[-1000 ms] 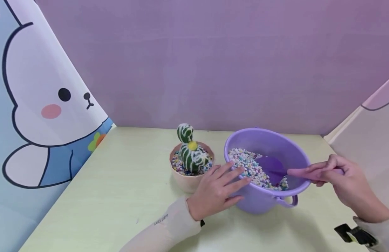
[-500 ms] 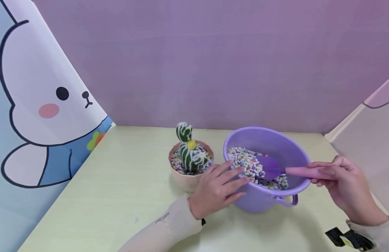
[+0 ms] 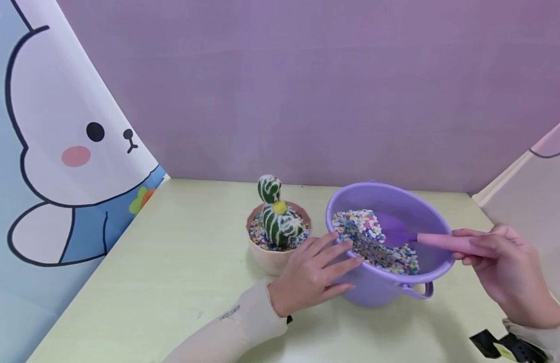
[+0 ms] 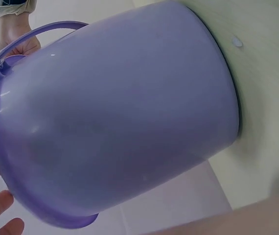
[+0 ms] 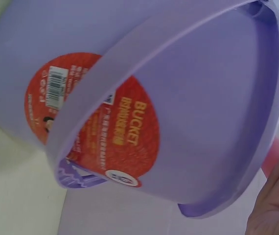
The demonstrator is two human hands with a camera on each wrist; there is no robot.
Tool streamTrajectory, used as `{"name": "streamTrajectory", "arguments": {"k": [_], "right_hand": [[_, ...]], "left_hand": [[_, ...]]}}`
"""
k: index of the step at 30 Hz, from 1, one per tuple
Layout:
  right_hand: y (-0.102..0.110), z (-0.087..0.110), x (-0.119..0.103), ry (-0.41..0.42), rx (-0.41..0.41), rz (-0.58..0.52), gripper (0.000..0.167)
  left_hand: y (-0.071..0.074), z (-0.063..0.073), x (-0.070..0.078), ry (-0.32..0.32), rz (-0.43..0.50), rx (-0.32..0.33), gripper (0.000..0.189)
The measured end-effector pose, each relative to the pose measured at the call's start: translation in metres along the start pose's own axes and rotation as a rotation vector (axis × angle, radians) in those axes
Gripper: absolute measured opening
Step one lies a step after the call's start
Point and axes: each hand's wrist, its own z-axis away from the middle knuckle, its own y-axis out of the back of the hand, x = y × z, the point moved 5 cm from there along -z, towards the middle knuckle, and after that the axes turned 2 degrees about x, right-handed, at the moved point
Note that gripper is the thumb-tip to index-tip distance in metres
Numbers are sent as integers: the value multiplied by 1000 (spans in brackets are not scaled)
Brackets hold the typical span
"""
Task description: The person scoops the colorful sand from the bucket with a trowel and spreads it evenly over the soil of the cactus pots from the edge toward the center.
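A purple bucket stands on the table, with multicoloured pebbles inside. My left hand rests on its left rim with spread, fairly straight fingers; in the left wrist view fingertips show at that rim. My right hand grips the pink handle of a small trowel, whose purple blade is inside the bucket. Pebbles are heaped at the blade's front and hide its tip. The right wrist view shows the bucket's side with a red label and only part of the right hand.
Left of the bucket, close to my left hand, a cactus with a yellow flower stands in a pink pot topped with coloured pebbles. The bucket's handle hangs down its side. A purple backdrop rises behind the pale table.
The trowel's blade has come up from the pebbles with a heap on it, leaving a darker hollow below. My left hand has stayed on the rim.
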Motion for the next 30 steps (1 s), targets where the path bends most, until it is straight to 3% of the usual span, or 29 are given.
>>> {"name": "streamTrajectory", "arguments": {"k": [7,12,17,24,27,30], "right_hand": [[-6,0,-6,0,-30,-33,55],[-8,1,-10,-7,17,-109,54],[-14,1,-11,-39,-9,-110,54],[-27,-2,-11,-82,-83,-79,51],[-31,-2,-10,-88,-82,-79,48],[-30,1,-8,-81,9,-202,48]], "left_hand": [[21,9,-4,-56,21,57,40],[37,23,-11,-89,17,100,29],[50,39,-22,-96,17,122,29],[70,64,-52,2,50,193,27],[74,74,-66,61,63,168,29],[75,83,-79,107,72,116,32]]}}
